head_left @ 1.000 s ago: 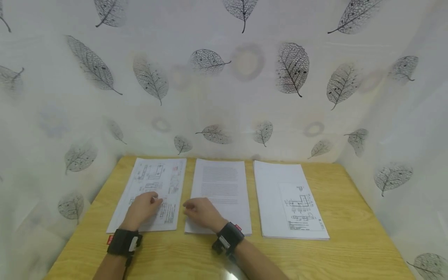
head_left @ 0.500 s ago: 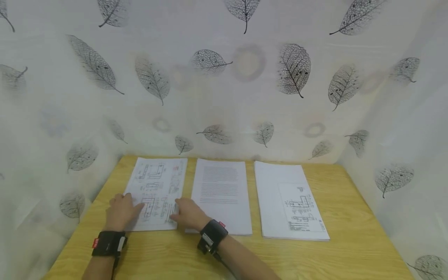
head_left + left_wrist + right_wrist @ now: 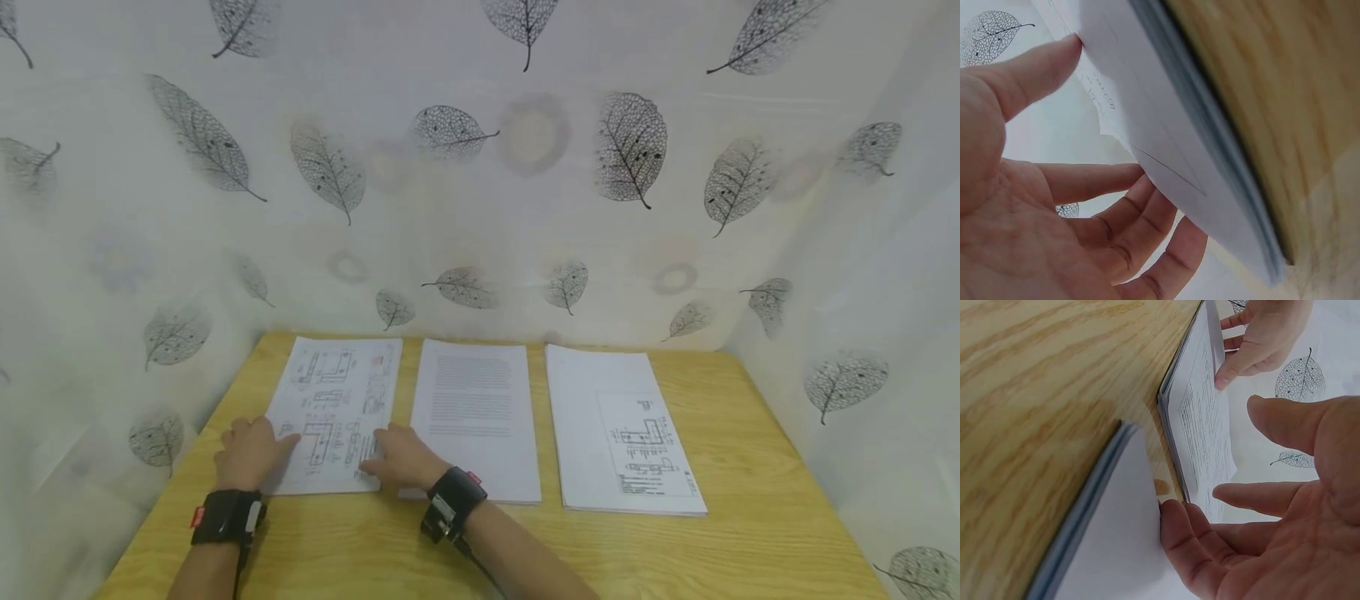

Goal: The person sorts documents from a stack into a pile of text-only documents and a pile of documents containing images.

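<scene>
The left paper stack (image 3: 341,392), topped by a technical drawing, lies flat between both hands in the head view. My left hand (image 3: 249,454) is at its left edge. In the left wrist view, the thumb of that hand (image 3: 1054,181) touches the top sheet, and the slightly bent fingers rest along the edge. My right hand (image 3: 408,458) reaches the stack's right edge, over the lower-left corner of the middle paper stack (image 3: 487,467). The right wrist view has this hand (image 3: 1291,531) with spread fingers, the lower ones dipping into the gap between both stacks. Neither hand lifts paper.
A third paper stack (image 3: 588,450), with a smaller drawing on its top sheet, lies to the right on the wooden table (image 3: 757,500). Behind and along the sides hangs a white leaf-print curtain (image 3: 495,217). Black camera straps (image 3: 225,515) circle the wrists.
Both hands have moved left: the left from over the drawing to the stack's left edge, the right from the middle stack to the left stack's right edge. Little moved in the last half second.
</scene>
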`<action>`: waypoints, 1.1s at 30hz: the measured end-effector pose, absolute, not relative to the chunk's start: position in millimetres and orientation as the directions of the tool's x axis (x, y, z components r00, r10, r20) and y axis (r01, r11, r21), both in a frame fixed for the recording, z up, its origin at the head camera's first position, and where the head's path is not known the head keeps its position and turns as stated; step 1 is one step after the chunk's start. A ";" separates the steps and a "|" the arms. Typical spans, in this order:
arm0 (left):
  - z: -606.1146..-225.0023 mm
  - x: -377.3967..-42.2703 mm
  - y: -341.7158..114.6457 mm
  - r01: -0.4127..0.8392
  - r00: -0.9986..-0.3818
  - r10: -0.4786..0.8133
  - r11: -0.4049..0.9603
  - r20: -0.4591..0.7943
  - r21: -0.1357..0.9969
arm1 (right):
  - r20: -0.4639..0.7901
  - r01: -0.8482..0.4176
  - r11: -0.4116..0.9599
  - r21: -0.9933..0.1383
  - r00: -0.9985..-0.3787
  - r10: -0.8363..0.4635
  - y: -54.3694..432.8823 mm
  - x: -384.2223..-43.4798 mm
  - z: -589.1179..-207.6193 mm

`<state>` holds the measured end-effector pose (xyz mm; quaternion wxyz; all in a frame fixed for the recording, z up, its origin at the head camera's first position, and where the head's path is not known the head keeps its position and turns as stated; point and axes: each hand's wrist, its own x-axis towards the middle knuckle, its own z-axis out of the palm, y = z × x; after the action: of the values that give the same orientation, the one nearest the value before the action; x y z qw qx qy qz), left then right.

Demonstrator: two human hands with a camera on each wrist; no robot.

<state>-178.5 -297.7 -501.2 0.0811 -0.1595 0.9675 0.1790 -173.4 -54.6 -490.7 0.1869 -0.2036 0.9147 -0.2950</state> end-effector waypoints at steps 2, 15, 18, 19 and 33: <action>-501.2 -179.2 -298.2 -0.340 -0.937 -0.287 0.881 -0.202 0.329 | -0.218 -0.270 0.745 -0.609 -0.847 -0.485 -53.6 -174.1 -491.6; -503.1 -183.1 -290.8 -0.366 -0.930 -0.329 0.865 -0.161 0.345 | -0.197 -0.299 0.744 -0.597 -0.845 -0.497 -51.7 -174.0 -490.6; -503.1 -182.4 -286.6 -0.344 -0.939 -0.322 0.868 -0.122 0.357 | -0.186 -0.315 0.742 -0.593 -0.842 -0.506 -52.0 -173.7 -491.4; -503.0 -181.7 -285.2 -0.330 -0.944 -0.313 0.874 -0.106 0.357 | -0.184 -0.317 0.740 -0.593 -0.842 -0.507 -52.3 -173.5 -492.4; -490.9 -175.9 -275.1 -0.211 -0.967 -0.249 0.893 0.046 0.397 | -0.142 -0.373 0.748 -0.548 -0.840 -0.523 -50.9 -174.8 -495.9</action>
<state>-175.9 -275.1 -490.9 -0.0480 -0.1186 0.9718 0.1983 -174.8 -50.9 -495.9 0.1449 -0.2427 0.9237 -0.2586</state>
